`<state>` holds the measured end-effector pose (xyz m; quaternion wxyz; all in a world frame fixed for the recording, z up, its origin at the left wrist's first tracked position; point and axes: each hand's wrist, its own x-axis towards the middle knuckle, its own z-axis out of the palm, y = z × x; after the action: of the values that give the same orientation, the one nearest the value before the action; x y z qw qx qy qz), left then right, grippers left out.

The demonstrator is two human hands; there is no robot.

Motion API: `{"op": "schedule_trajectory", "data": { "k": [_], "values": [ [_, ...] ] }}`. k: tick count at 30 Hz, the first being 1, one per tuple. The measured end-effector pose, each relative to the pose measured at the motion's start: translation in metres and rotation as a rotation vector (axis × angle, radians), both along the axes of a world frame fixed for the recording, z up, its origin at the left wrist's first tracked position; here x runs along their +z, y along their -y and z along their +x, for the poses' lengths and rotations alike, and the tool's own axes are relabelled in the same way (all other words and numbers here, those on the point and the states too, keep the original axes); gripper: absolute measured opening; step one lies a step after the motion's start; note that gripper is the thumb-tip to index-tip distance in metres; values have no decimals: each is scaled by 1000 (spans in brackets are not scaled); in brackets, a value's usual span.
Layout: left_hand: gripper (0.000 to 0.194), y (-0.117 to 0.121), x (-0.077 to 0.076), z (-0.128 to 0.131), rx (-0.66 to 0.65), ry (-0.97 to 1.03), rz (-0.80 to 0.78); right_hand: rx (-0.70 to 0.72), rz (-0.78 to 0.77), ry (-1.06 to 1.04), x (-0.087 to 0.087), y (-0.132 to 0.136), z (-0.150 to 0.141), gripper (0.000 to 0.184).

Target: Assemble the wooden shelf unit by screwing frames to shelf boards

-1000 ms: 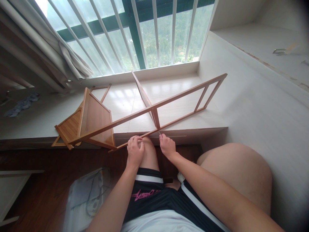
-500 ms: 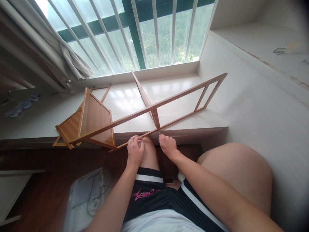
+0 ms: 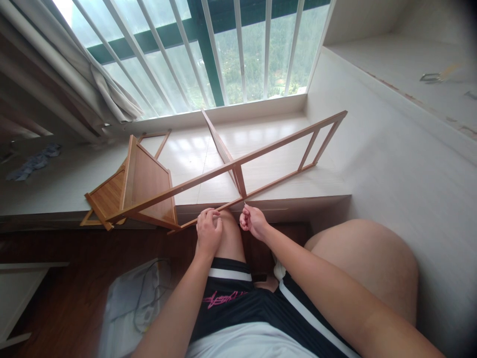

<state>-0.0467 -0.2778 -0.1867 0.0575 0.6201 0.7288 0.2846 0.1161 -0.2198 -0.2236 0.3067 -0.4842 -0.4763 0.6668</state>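
The left hand (image 3: 208,231) rests on the knee (image 3: 231,241), half open, with nothing seen in it. The right hand (image 3: 254,221) is mostly closed, pinching 1 thin stick (image 3: 245,202). It is the nearer of the 2 hands to the middle joint. Just past them, the long wooden frame (image 3: 268,148) slants from near left to far right, over the window ledge (image 3: 268,127).

Pale ledge (image 3: 263,130) (glossy in daylight), wooden frame (image 3: 208,175) partly on it, crumpled bluish cloth (image 3: 33,162) far left
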Motion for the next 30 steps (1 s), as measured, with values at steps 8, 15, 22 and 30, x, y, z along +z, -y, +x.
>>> {"op": "schedule_trajectory", "data": {
  "k": [8, 15, 22, 30],
  "values": [
    [13, 0, -2, 1, 10, 2, 7, -16, -289, -496, 3, 2, 5, 32],
    [13, 0, -1, 1, 10, 2, 1, -142, -128, -310, -11, 8, -8, 34],
    [12, 1, -2, 0, 1, -12, -7, -191, 223, 267, -16, 8, -3, 44],
    [12, -1, 0, 2, 8, 1, -1, -89, 336, 540, -8, 4, 3, 48]
  ]
}}
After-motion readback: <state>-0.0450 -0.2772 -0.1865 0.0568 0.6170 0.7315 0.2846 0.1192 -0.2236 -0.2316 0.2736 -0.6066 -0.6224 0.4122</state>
